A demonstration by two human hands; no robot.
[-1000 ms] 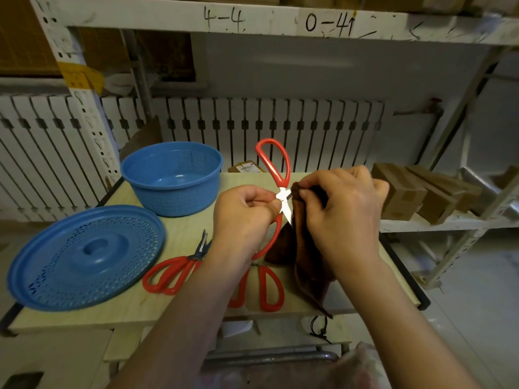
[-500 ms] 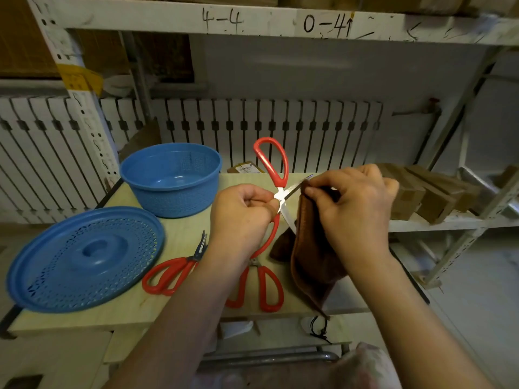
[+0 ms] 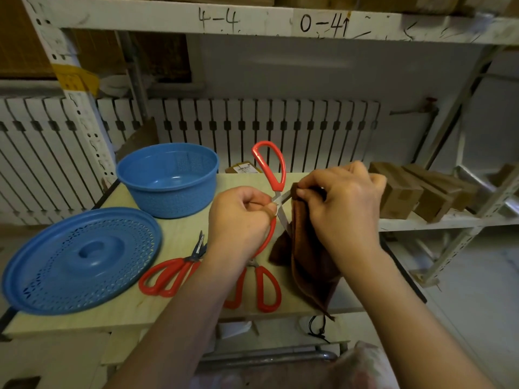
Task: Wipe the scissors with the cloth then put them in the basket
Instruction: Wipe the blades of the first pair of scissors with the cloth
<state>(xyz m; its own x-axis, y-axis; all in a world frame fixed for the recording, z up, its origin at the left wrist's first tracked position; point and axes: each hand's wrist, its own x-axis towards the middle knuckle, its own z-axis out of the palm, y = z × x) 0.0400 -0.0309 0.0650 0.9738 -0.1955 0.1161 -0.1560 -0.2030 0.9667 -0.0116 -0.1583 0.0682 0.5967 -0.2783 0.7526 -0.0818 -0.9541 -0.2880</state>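
Head view: above the counter [image 3: 179,234], left hand [image 3: 238,217] pinches open red scissors [image 3: 271,175] at the pivot; right hand [image 3: 344,206] pinches brown cloth [image 3: 309,262] around one blade. Best wipe outward toward the tip, fingers behind the edge. Basket [image 3: 168,197] waits left.

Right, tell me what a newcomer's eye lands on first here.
Mid-frame, the left hand holds open red-handled scissors while the right hand pinches a brown cloth over one blade. Left of them, a blue basket stands behind its blue lid on the wooden table.
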